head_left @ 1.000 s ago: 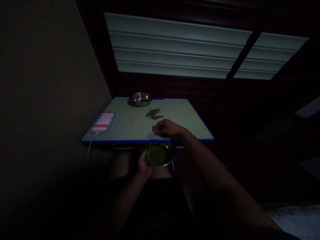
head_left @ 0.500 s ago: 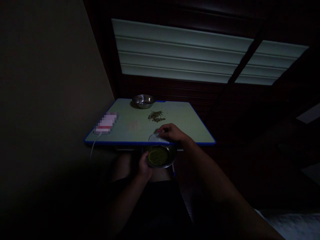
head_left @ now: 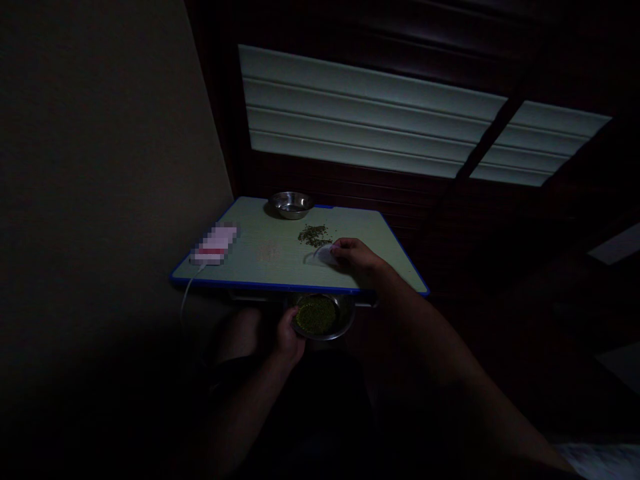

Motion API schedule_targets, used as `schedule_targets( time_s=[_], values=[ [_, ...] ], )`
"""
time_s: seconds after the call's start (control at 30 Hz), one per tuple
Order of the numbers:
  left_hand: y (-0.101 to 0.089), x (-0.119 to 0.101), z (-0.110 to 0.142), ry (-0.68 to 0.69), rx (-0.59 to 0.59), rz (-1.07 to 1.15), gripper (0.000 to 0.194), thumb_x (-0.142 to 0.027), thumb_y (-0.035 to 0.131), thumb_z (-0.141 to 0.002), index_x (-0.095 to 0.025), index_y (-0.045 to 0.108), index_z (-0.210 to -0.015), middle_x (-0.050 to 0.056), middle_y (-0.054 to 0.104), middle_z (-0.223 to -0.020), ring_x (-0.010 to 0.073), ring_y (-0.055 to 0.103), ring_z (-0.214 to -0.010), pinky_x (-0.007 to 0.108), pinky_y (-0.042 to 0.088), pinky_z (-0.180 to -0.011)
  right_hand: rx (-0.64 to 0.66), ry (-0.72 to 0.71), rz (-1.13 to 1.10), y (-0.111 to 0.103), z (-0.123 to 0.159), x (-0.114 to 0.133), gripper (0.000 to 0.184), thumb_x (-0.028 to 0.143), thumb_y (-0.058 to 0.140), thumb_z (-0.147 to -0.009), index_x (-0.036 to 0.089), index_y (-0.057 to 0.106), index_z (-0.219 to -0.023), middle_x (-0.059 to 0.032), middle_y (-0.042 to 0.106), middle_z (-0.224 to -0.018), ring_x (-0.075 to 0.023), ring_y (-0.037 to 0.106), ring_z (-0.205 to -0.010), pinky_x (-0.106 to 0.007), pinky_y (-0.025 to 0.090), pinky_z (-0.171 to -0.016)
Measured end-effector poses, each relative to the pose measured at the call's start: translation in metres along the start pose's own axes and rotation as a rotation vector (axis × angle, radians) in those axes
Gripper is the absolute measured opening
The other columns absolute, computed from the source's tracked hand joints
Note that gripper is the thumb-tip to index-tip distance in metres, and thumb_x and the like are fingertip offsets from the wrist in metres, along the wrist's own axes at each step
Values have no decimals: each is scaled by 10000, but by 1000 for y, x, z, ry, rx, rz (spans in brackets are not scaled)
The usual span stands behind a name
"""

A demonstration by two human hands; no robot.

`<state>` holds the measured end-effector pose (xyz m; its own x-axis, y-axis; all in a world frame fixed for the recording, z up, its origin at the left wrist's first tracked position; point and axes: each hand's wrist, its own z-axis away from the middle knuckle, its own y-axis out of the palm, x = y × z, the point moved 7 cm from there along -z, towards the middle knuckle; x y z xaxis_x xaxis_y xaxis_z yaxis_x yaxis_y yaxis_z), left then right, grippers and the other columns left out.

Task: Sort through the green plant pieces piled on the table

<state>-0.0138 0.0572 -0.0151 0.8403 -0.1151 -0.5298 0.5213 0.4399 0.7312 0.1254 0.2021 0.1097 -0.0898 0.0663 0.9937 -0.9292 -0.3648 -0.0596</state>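
My left hand (head_left: 287,338) grips the rim of a steel bowl (head_left: 340,325) filled with small green beans, held just below the near edge of a low table (head_left: 260,270). My right hand (head_left: 357,257) rests on the tabletop with its fingers closed on a small pale flat piece (head_left: 323,255). That piece lies just below a little heap of green beans (head_left: 313,235) on the table. The scene is very dim.
An empty steel bowl (head_left: 291,204) stands at the table's far edge. A pink and white device (head_left: 214,244) with a white cable (head_left: 186,300) lies at the table's left corner. A wall stands to the left, dark wood panelling behind.
My right hand has slid the pale piece away from the table's near edge toward the bean heap. The bowl in my left hand has stayed below the edge.
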Motion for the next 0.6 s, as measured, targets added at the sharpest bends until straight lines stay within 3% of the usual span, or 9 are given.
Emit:
schedule_targets(
  time_s=[0.13,0.23,0.6],
  values=[
    [-2,1,-1,-5,-32,9,199,-225,606,-691,-130,701,-838,69,738,-785,214,679,-779,329,519,-772,-325,-87,169,-50,-27,3,202,342,621,-647,196,496,-707,16,561,-600,-124,526,-540,-257,429,-528],
    [-7,3,-2,-20,-68,2,193,-212,614,-681,-126,703,-830,72,737,-772,222,684,-785,334,523,-774,-523,-182,401,-77,-39,4,139,255,595,-605,189,540,-714,8,595,-673,-128,532,-627,-264,448,-625],
    [-20,2,2,-96,-150,-3,212,-185,614,-659,-124,718,-833,94,753,-806,286,692,-926,414,528,-879,-480,-299,616,-76,-43,0,227,322,537,-741,167,678,-829,-46,707,-827,-173,611,-780,-294,467,-773]
  ],
)
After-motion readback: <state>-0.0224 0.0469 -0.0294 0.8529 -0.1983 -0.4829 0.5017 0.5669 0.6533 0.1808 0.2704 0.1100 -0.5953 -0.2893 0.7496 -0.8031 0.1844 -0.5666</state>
